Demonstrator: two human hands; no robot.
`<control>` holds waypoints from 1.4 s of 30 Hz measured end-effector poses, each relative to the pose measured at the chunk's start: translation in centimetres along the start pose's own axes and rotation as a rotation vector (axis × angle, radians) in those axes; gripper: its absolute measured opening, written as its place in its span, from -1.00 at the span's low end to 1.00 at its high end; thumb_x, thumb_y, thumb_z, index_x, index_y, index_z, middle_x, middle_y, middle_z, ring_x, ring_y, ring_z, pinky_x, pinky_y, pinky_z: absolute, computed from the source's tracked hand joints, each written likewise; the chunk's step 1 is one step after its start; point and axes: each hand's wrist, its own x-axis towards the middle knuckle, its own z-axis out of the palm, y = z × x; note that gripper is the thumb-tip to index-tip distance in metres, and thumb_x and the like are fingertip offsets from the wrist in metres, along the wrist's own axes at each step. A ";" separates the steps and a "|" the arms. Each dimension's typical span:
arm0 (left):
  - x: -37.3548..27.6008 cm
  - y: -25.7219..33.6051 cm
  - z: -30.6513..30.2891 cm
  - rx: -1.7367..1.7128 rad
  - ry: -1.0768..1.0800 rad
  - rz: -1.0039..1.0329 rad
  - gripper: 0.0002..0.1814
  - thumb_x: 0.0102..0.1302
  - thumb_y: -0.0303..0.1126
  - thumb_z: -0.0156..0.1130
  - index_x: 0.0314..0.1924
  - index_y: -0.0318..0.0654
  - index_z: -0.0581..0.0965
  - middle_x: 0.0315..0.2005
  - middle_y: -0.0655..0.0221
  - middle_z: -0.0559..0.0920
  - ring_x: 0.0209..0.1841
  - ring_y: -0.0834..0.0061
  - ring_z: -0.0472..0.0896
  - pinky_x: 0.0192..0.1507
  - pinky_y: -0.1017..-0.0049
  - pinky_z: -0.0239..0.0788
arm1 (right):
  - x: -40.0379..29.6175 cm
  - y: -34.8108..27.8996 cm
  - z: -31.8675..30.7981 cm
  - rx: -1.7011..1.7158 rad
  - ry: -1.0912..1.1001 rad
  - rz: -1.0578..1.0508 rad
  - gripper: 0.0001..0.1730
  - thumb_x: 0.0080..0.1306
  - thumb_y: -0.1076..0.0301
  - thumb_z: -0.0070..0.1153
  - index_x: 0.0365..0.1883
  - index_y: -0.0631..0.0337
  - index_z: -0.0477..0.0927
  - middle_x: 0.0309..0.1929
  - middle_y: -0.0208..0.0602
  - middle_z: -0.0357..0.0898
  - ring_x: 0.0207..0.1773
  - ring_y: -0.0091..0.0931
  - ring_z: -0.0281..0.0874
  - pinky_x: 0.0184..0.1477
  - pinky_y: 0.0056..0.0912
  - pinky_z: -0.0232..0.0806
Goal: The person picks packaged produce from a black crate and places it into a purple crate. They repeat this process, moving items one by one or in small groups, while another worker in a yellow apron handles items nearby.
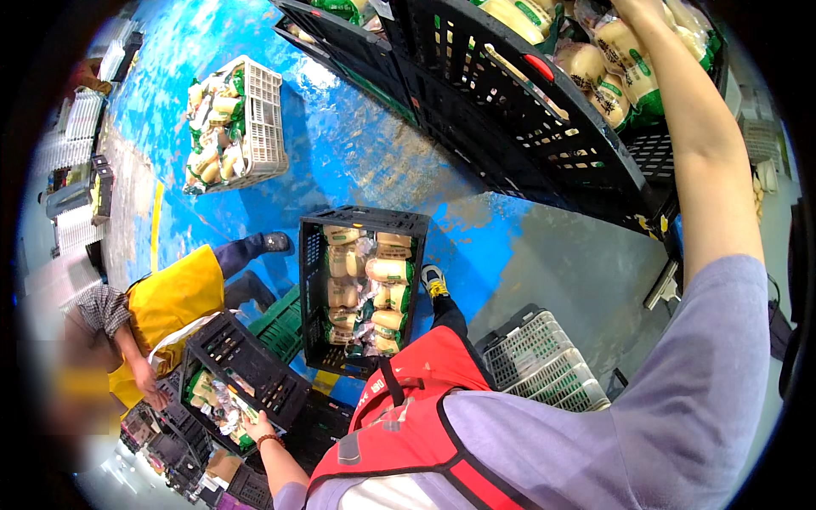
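My left hand [260,427], with a beaded bracelet at the wrist, holds the edge of a plastic pack with green markings at a tilted black crate [255,357] of bagged pale root vegetables, lower left. My right hand [637,7] reaches to bagged pale root vegetables [628,60] in a large black crate [542,83] at the upper right; its fingers are cut off by the frame's top. Between my arms, a black crate [306,287] holds two columns of similar packs [389,271]. A white crate [264,121] piled with such packs stands on the blue floor.
Close on the left is a co-worker in a yellow apron [178,287], one hand [150,386] near the tilted crate. White crates [542,357] stand beside me at the right, and a green crate [280,328] lies behind the middle one. Stacked crates [80,127] line the far left.
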 end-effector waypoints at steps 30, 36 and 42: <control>4.9 -2.8 1.9 -0.286 0.151 0.289 -0.43 0.24 -0.34 0.27 0.23 -0.30 0.37 0.24 0.16 0.36 0.26 0.15 0.35 0.24 0.25 0.23 | -7.1 6.5 -11.2 0.609 0.324 -0.352 -0.77 0.29 0.22 0.12 -0.22 0.19 0.55 -0.48 -0.30 0.54 -0.47 -0.55 0.39 -0.35 -0.45 0.28; 5.6 -3.5 1.2 -0.168 0.214 0.313 -0.44 0.25 -0.33 0.26 0.22 -0.34 0.37 0.22 0.14 0.38 0.25 0.15 0.36 0.24 0.23 0.23 | -5.6 6.2 -18.0 0.788 0.402 -0.293 -0.80 0.30 0.26 0.14 -0.26 0.21 0.54 -0.50 -0.48 0.51 -0.39 -0.66 0.38 -0.28 -0.56 0.28; 3.8 -1.9 0.8 -0.417 0.251 0.354 -0.43 0.13 -0.35 0.32 0.13 -0.40 0.41 0.13 0.06 0.42 0.19 0.08 0.38 0.24 0.23 0.18 | -10.4 0.7 -29.0 0.772 0.394 -0.399 -0.81 0.19 0.42 0.10 -0.21 0.21 0.56 -0.47 -0.33 0.59 -0.38 -0.50 0.54 -0.31 -0.42 0.38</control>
